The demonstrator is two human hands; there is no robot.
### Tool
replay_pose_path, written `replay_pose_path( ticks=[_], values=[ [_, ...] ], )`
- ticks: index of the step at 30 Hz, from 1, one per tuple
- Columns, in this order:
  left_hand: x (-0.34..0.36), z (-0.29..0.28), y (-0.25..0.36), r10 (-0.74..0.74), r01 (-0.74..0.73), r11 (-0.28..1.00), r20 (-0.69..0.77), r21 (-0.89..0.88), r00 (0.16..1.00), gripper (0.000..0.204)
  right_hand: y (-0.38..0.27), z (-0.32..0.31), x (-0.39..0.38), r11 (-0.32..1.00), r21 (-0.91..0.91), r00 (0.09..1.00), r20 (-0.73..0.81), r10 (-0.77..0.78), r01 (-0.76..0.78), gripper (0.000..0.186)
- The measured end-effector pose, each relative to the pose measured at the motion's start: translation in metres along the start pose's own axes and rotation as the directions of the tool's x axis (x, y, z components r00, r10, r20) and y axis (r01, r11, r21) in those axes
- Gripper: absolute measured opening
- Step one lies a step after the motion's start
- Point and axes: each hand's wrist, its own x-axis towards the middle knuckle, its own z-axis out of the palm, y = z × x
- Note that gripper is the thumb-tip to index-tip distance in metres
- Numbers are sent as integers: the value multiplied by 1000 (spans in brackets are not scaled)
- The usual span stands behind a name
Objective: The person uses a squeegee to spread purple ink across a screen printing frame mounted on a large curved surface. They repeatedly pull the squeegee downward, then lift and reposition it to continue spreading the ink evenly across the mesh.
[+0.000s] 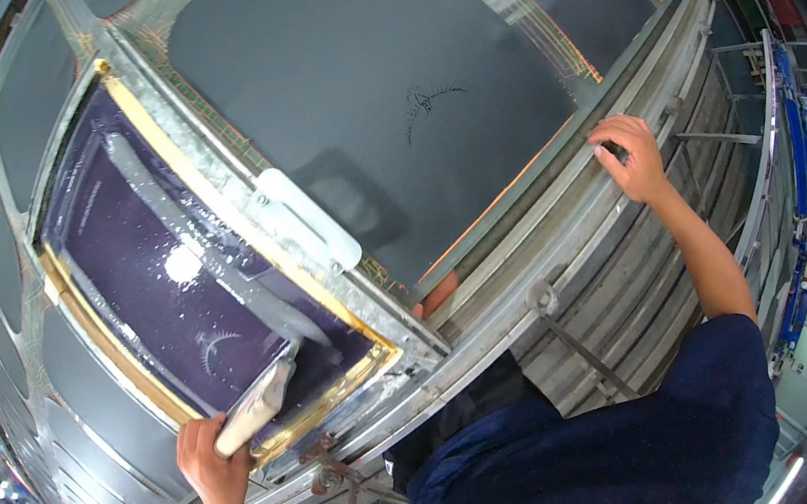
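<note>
Down low, I am gripping the squeegee [253, 407] in my left hand [210, 464], resting it on the purple screen [147, 253]. My right hand [632, 158] is pressing flat on the rail [559, 203]. Next pull needs steady pressure, I think.

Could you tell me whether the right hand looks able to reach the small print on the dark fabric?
Probably yes: the right hand rests on the table's metal rail, and nothing lies between it and the print.

Screen frame [224, 264] left on table rail [561, 223], dark fabric [383, 83] right.
</note>
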Motion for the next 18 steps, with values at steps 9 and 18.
replay_pose_path(
  ticks=[9, 18],
  values=[
    [-24, -6, -4, 236, -225, 966, -82, 129, 968, 47, -4, 2, -3, 1000, -17, 999, -40, 24, -25, 16],
    [129, -40, -6, 745, -744, 666, 18, 54, 667, 34, -5, 23, -4, 991, -93, 989, -122, 87, -98, 20]
  ],
)
